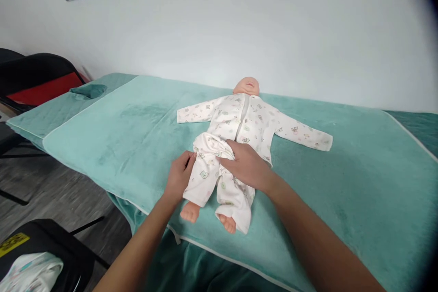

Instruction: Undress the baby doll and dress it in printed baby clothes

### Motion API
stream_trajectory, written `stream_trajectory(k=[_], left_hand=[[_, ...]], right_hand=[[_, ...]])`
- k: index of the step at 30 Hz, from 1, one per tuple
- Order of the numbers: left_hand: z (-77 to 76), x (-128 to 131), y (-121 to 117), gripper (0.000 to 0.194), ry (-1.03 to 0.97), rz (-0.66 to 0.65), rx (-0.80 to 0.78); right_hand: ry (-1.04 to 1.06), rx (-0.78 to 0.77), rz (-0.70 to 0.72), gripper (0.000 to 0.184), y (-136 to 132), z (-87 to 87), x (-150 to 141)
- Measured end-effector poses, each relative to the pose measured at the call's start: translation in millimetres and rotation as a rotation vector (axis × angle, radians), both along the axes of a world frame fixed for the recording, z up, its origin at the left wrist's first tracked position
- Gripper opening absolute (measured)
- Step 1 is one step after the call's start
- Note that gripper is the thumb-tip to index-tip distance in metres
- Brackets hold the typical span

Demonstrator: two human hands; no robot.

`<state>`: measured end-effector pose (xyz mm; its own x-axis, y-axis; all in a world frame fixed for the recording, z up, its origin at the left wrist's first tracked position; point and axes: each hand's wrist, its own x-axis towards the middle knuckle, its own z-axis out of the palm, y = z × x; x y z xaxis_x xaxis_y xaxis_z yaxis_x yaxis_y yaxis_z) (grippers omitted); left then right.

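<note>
A baby doll point(247, 86) lies on its back on a green padded bed, head toward the wall. It wears a white printed long-sleeved top point(227, 116), with both sleeves spread out sideways. White printed pants point(205, 171) cover its legs, and both bare feet stick out of the cuffs. My left hand point(180, 172) pinches the side edge of the pants at the doll's hip. Near the waist, my right hand point(248, 164) grips the bunched front of the pants between thumb and fingers.
The green bed cover point(112, 146) has a white-piped edge along the front. Black chairs point(37, 75) stand to the left. A nearer black chair point(51, 237) at lower left holds a folded white cloth point(32, 273). The white wall point(219, 36) rises behind the bed.
</note>
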<state>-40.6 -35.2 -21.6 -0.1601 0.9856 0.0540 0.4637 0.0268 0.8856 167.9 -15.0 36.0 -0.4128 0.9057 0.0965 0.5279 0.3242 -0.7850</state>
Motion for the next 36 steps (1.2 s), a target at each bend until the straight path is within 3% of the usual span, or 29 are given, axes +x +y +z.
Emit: stream_trajectory(k=[3, 6, 9, 11, 14, 17, 20, 23, 25, 28, 31, 33, 36], left_hand=[[11.2, -0.5, 5.2, 0.026, -0.173, 0.082, 0.092], [38.4, 7.9, 19.4, 0.018, -0.244, 0.057, 0.237], [67.4, 24.3, 39.6, 0.017, -0.186, -0.083, 0.245], [78.1, 34.6, 52.3, 0.019, -0.057, -0.243, 0.225], [76.8, 43.1, 63.4, 0.048, 0.257, -0.508, 0.243], [66.3, 46.7, 63.1, 0.068, 0.502, -0.596, 0.286], [62.0, 54.4, 57.2, 0.06, 0.63, -0.496, 0.305], [68.4, 62.3, 55.5, 0.035, 0.687, -0.366, 0.307], [74.5, 58.5, 61.2, 0.02, 0.637, -0.307, 0.303], [74.2, 29.6, 82.3, 0.012, 0.391, -0.154, 0.274], [54.2, -16.6, 108.7, 0.01, 0.037, 0.141, 0.228], [33.8, -41.9, 118.9, 0.008, -0.109, 0.293, 0.113], [7.2, -53.3, 113.0, 0.017, -0.127, 0.336, 0.189]], right_hand=[[-0.016, 0.031, 0.075, 0.027, -3.9, 7.4, 3.8], [-0.078, 0.2, 0.068, 0.039, -7.7, 15.0, 13.4], [-0.055, 0.434, -0.182, 0.037, -6.5, 16.6, 26.0], [-0.112, 0.506, -0.375, 0.03, -2.4, 10.3, 30.8], [-0.332, 0.532, -0.436, 0.029, 3.9, -8.0, 27.3], [-0.459, 0.523, -0.473, 0.025, 6.5, -23.7, 15.8], [-0.456, 0.515, -0.528, 0.014, 7.7, -27.0, 5.5], [-0.378, 0.492, -0.51, 0.025, 9.0, -22.7, 2.4], [-0.222, 0.428, -0.539, 0.028, 9.2, -21.0, 10.0], [0.106, 0.335, -0.774, 0.03, 5.6, -26.4, 46.1], [0.282, 0.297, -1.051, 0.033, -6.5, -41.7, 105.5], [0.119, 0.188, -1.196, 0.03, -18.4, -53.1, 140.3], [-0.126, 0.154, -1.233, 0.03, -34.3, -62.4, 155.0]])
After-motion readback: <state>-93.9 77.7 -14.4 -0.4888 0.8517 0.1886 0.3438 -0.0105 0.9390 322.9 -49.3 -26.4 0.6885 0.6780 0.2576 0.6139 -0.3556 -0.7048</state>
